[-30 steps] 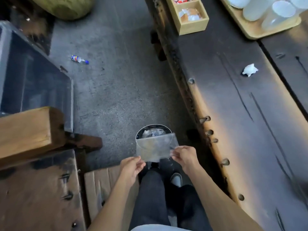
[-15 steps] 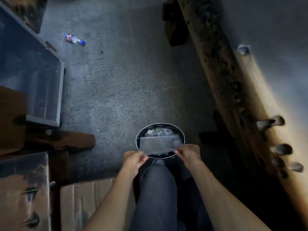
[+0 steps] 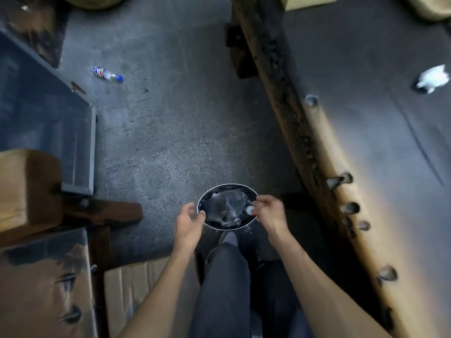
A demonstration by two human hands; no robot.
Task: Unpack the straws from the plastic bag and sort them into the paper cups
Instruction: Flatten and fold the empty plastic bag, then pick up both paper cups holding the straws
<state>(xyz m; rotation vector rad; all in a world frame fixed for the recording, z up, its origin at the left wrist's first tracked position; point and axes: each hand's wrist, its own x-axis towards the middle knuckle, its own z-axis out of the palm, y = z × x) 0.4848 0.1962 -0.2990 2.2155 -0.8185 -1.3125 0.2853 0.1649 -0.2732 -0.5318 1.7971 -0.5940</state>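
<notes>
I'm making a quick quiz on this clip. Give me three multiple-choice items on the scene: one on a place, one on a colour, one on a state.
1. Where is the round bin?
A. On the floor in front of the person's feet
B. On the wooden table
C. On the cardboard

2. What colour is the cap of the small bottle lying on the floor?
A. Red
B. Blue
C. Green

3. How is the clear plastic bag?
A. Stretched flat between both hands
B. Crumpled in the bin's mouth
C. Lying on the table

Key:
1 A: its rim lies on the grey floor just beyond the shoe.
2 B: the bottle's right end is blue.
3 B: it lies creased inside the rim, with the left hand open beside it and the right hand at its edge.
</notes>
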